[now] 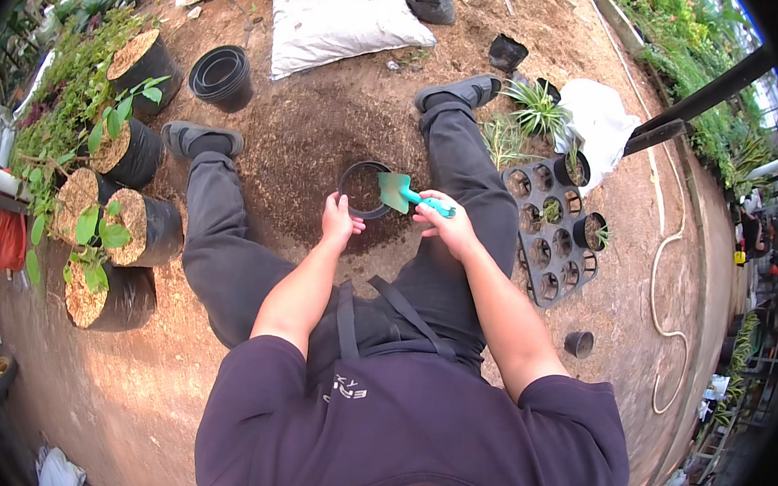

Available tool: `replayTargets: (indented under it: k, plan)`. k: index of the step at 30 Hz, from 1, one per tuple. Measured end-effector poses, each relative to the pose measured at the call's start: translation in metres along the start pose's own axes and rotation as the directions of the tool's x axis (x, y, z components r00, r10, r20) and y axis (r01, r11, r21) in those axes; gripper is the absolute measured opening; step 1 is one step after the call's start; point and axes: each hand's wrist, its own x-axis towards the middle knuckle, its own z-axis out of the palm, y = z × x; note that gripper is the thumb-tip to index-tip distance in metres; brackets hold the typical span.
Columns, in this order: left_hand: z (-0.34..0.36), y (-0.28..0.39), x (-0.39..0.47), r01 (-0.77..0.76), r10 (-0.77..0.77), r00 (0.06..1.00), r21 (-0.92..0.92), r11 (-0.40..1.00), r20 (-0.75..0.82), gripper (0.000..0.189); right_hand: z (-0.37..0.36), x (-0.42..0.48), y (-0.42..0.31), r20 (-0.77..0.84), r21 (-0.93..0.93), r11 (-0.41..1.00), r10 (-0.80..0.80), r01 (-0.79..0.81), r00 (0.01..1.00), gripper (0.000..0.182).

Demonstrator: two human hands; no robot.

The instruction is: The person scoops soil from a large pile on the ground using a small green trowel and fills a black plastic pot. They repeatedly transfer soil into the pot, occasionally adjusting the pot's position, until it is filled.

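Observation:
A round black plastic pot (347, 179) is between my knees, with brown potting mix visible inside it. My left hand (341, 223) grips its near left rim. In my right hand (447, 223) is the teal handle of a garden trowel (394, 191), whose blade lies over the right rim of the pot. No soil shows clearly on the blade. Loose dark soil (301, 140) is spread on the ground around and beyond the pot.
Nested black pots (221, 78) stand at the upper left, near several bagged plants (150, 228). A white sack (344, 23) lies ahead. To my right are a black cell tray (557, 236), a spider plant (536, 109), a small pot (579, 343) and a pale hose (658, 291).

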Motion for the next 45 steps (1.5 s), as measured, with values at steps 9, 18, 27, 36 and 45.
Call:
replayTargets:
  k: [9, 18, 27, 36, 45]
  plan:
    - [-0.019, 0.001, -0.005, 0.029, -0.029, 0.999, 0.012, 1.0, 0.016, 0.04, -0.003, -0.005, 0.015, -0.019, 0.146, 0.986, -0.083, 0.085, 0.996, 0.028]
    - [-0.024, -0.004, -0.007, 0.04, -0.038, 0.997, -0.021, 0.999, 0.07, 0.048, 0.019, -0.03, 0.007, -0.019, -0.399, 0.789, -0.517, 0.468, 0.856, 0.02]
    - [-0.025, -0.008, -0.005, 0.056, -0.058, 0.996, 0.032, 0.998, 0.066, 0.046, 0.026, -0.027, 0.014, 0.172, -0.598, 0.443, -0.743, 0.668, 0.647, 0.024]
    - [-0.025, -0.011, -0.008, 0.089, -0.093, 0.996, 0.171, 0.981, 0.016, 0.045, 0.028, -0.021, 0.012, 0.196, -0.622, 0.414, -0.74, 0.665, 0.644, 0.024]
    - [-0.027, -0.021, -0.004, -0.019, 0.041, 0.996, 0.264, 0.964, -0.078, 0.045, 0.035, -0.013, 0.012, 0.138, -0.581, 0.448, -0.768, 0.679, 0.625, 0.024]
